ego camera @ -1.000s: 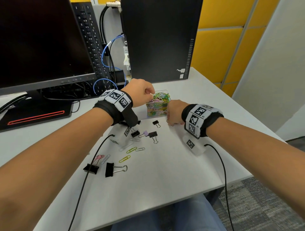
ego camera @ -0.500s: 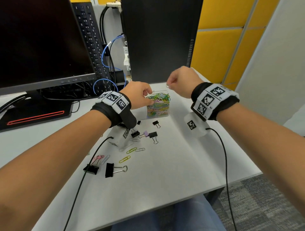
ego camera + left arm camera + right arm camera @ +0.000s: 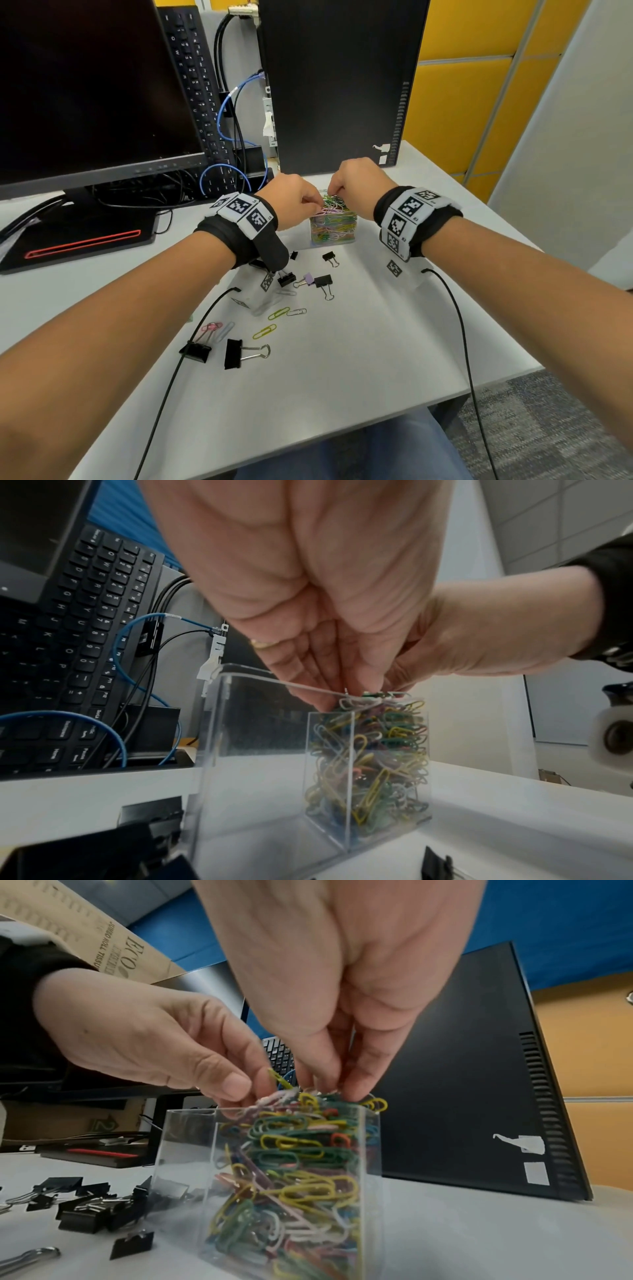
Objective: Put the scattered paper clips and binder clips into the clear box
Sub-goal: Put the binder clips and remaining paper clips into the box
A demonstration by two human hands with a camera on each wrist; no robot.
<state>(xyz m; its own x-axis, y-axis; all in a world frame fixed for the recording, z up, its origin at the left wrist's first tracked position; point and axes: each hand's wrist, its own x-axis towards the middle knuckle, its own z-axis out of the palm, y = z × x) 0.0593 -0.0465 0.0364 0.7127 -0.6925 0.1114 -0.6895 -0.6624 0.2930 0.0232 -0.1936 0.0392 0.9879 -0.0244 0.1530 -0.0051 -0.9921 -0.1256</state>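
Drop-off step: left hand [image 3: 291,202] and right hand [image 3: 356,186] both pinch paper clips [image 3: 301,1150] over the brimming clear box [image 3: 192,1150]; next, release, then fetch the binder clips [image 3: 239,353].

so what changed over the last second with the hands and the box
The right hand left the desk beside the clear box, rose pinching a clip, then came down onto the heaped paper clips. The left hand stayed at the box top; the loose binder clips did not move.
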